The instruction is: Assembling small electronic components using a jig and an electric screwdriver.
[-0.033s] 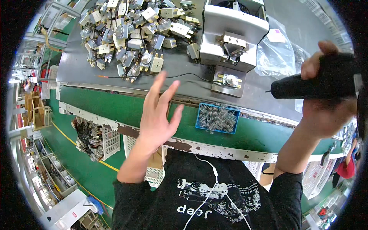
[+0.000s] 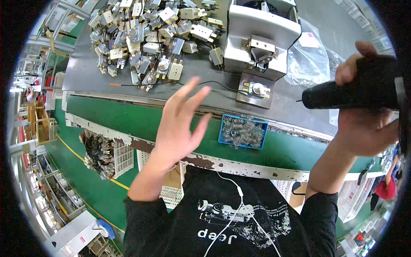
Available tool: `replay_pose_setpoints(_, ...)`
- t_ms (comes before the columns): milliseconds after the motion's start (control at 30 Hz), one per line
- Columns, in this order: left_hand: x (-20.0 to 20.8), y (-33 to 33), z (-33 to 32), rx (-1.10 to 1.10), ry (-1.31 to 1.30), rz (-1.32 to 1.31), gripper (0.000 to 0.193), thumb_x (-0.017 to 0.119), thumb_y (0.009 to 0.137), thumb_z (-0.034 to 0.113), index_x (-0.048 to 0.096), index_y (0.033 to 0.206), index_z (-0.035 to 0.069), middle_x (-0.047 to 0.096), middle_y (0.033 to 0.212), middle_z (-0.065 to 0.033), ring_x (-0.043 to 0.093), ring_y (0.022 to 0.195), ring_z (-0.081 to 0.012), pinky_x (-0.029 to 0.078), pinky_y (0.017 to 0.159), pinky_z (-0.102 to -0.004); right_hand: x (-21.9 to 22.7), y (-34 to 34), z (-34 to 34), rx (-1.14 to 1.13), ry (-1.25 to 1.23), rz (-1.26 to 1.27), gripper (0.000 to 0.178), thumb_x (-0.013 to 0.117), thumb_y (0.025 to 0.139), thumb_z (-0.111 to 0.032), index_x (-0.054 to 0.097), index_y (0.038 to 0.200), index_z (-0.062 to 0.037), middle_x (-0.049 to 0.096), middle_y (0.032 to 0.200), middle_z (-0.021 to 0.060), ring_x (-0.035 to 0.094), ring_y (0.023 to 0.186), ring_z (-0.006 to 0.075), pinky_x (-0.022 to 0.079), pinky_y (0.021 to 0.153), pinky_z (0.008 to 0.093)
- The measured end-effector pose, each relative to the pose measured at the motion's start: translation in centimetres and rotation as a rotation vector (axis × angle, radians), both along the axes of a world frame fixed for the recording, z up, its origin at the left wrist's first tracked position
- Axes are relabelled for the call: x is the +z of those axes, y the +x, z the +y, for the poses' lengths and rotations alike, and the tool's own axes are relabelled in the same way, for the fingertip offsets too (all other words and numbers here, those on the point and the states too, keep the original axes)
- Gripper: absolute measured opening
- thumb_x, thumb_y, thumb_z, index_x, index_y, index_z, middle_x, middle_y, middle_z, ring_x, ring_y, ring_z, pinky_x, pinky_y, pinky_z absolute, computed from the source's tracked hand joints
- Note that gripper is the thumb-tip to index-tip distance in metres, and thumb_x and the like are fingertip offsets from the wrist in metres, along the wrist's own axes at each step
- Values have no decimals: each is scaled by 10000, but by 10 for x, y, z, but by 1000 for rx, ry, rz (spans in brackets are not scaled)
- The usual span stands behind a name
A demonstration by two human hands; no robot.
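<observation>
My left hand point(image 2: 180, 124) is held over the green front strip of the bench, its fingers apart and nothing in them. At the right, my right hand point(image 2: 364, 126) grips a black power screwdriver point(image 2: 338, 95), whose thin bit points left. Between the hands, a small part with a round metal disc and brass-coloured terminals point(image 2: 258, 89) sits on a metal block point(image 2: 253, 103). A black wire point(image 2: 216, 82) runs left from it across the bench. Just right of my left hand is a blue tray point(image 2: 220, 136) filled with small coil springs point(image 2: 243, 132).
A large pile of similar parts with wires point(image 2: 150, 36) covers the far left of the bench. Behind the block stands a silver machine point(image 2: 261, 21). A clear plastic bag point(image 2: 306, 64) lies to its right. White crates point(image 2: 124, 158) stand below the bench edge.
My left hand has shifted a little to the right, still with its fingers apart. The screwdriver in my right hand has barely moved, and the part on the block stays put.
</observation>
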State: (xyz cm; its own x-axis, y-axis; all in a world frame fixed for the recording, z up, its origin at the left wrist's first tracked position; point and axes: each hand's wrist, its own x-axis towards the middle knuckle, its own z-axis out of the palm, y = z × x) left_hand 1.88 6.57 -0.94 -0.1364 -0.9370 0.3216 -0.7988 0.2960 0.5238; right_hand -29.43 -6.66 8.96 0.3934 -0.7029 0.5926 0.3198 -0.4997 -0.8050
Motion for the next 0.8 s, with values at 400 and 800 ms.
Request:
replay_pose_setpoints(400, -13, -41, -80, -406, -58, -12, 370, 739, 829, 160, 648, 1184, 110, 626, 1114, -39, 603, 1038, -256, 491, 898, -394, 20, 46, 12, 185, 265, -443, 813, 373, 967, -581, 351, 1423, 91, 504, 1283, 312, 538, 1053, 300, 435, 896, 386)
replay_pose_setpoints(800, -24, -36, -96, -406, 61, 68, 298, 734, 847, 204, 689, 1136, 152, 639, 1106, -49, 630, 1008, -298, 531, 872, -393, -4, 105, 14, -282, -33, -54, 707, 626, 935, -66, 221, 1511, -6, 626, 1044, 206, 612, 680, 173, 520, 617, 296)
